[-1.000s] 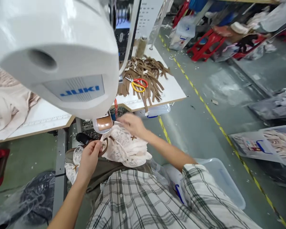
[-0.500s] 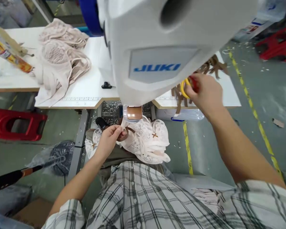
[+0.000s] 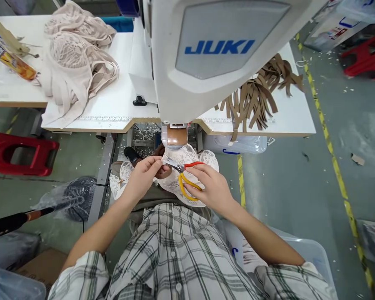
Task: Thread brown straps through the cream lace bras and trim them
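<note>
My left hand (image 3: 145, 175) pinches an edge of a white lace bra (image 3: 170, 187) just below the arm end of the sewing machine (image 3: 171, 100). In my right hand (image 3: 214, 189) is a pair of scissors (image 3: 181, 168) with one red and one yellow handle. Its blades point left and reach the fabric at my left fingertips; whether they are closed on it I cannot make out. The bra hangs from the machine's end over my lap, partly covered by my right hand and the scissors.
Brown strips (image 3: 253, 100) lie on the tabletop right of the machine, some over its edge. A heap of beige lace bras (image 3: 70, 62) is on the left, beside a yellow snack packet (image 3: 12, 62). A red stool (image 3: 34, 160) stands below left, a clear plastic box (image 3: 243, 143) under the right side.
My right hand has come from the brown strips on the right to my left fingertips, bringing the scissors. My left hand keeps its pinch on the bra. The view has tilted down a little.
</note>
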